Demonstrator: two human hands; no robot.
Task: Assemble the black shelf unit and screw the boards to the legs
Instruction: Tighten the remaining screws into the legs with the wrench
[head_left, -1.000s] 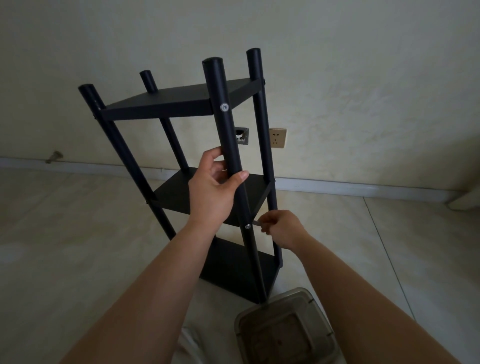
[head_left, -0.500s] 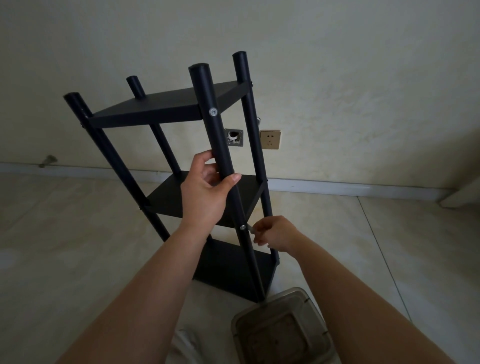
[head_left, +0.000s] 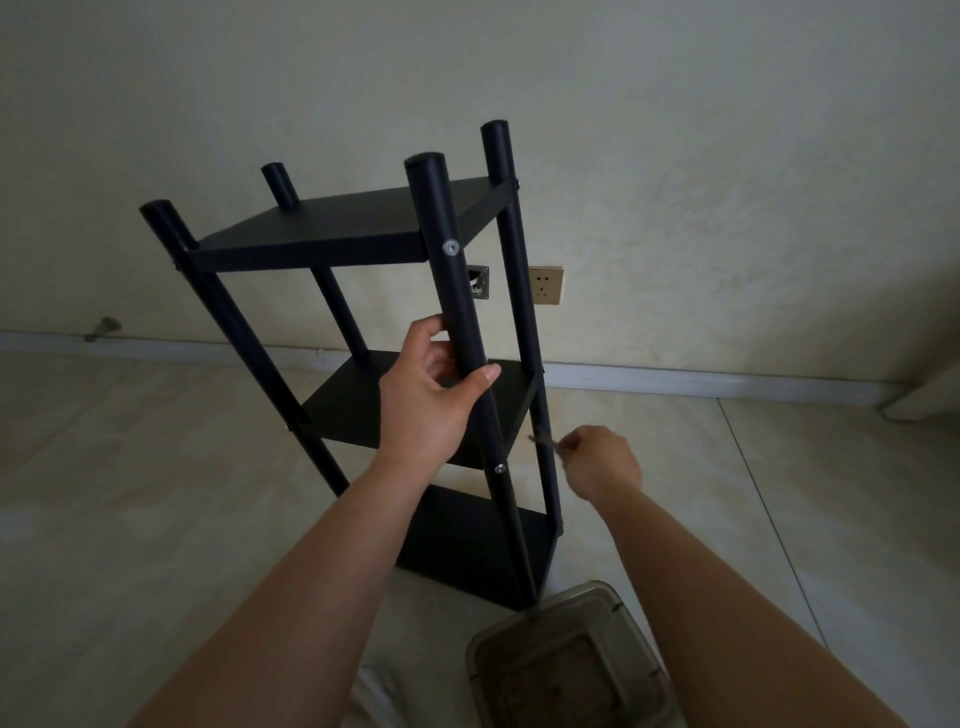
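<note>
The black shelf unit (head_left: 332, 236) stands on the floor with three boards between four round legs. My left hand (head_left: 428, 400) grips the near leg (head_left: 457, 291) just above the middle board (head_left: 358, 410). A silver screw head (head_left: 450, 247) shows on that leg at the top board, and a second screw (head_left: 498, 468) sits at the middle board. My right hand (head_left: 597, 460) pinches a small metal tool (head_left: 543, 439), likely a hex key. Its tip points at the right rear leg (head_left: 519, 291) near the middle board.
A clear plastic container (head_left: 566, 660) sits on the floor just in front of the shelf's base. A wall with a socket (head_left: 545, 285) and a dark wall plate (head_left: 478, 282) stands close behind the shelf. Tiled floor spreads left and right.
My right hand has drawn the tool away from the near leg's middle screw and moved right, toward the rear leg. My left hand keeps its grip on the near leg.
</note>
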